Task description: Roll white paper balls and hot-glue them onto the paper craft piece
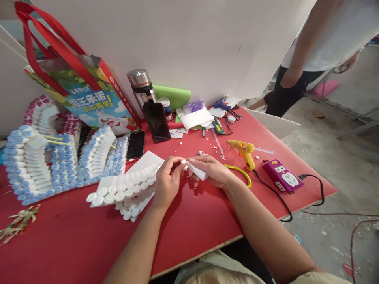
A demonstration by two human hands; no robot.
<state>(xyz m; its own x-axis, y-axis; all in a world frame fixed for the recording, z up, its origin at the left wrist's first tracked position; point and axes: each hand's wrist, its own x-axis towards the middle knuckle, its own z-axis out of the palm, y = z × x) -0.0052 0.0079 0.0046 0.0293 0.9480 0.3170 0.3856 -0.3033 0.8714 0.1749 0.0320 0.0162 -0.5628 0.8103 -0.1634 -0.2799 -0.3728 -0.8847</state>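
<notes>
A small white foam-like piece (196, 170), rolled at its left end, is pinched between my two hands above the red table (195, 228). My left hand (168, 179) has its thumb and fingertips closed on the rolled end. My right hand (213, 170) grips the flat part, thumb on top and fingers underneath. Just left of my left hand lies a white board (108, 182) edged with a row of white rolls (120, 196). More white rolls sit on a second piece beneath it. White scraps (203, 153) are scattered beyond my hands.
Blue-and-white roll assemblies (28, 165) stand at left, before a printed bag (97, 102). Two phones (156, 122), a steel flask (140, 85) and paper pieces (197, 118) are behind. At right are a yellow glue gun (244, 152) and purple power socket (282, 175). A person (314, 51) stands beyond.
</notes>
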